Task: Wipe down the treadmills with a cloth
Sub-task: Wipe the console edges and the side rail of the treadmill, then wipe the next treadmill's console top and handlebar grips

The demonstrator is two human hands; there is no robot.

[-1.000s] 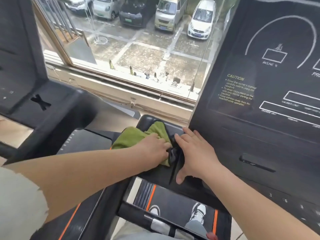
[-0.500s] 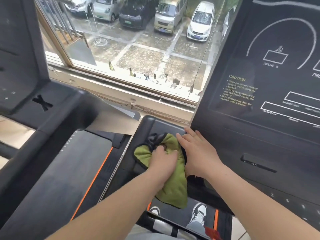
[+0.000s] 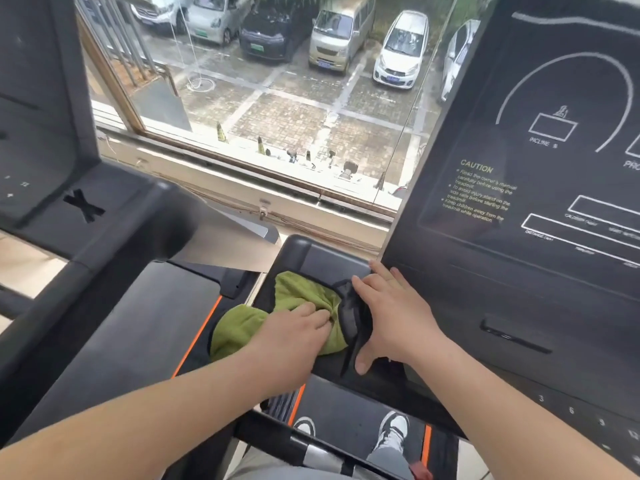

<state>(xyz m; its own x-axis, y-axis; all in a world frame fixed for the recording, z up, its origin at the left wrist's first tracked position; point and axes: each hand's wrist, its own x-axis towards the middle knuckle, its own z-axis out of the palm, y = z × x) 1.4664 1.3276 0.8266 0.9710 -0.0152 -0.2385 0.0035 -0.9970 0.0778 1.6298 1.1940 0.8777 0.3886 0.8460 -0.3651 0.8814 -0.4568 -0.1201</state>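
Treadmill console point(image 3: 519, 289), dark, with printed markings. A yellow heading point(image 3: 476, 167) reads "CAUTION". The 3 bullet lines point(image 3: 483, 199) beneath it say: read the owner's manual carefully before using the treadmill; to avoid injury stand on the side rails before starting the treadmill; keep children away from the treadmill while operation. A white caption point(image 3: 543, 142) under a small box reads "INCLINE %". Cut-off letters point(image 3: 632, 164) at the right edge read "PRO". Keypad digits point(image 3: 571, 409) show 3, 6 and 9. Captions under the long boxes are too blurred to read.
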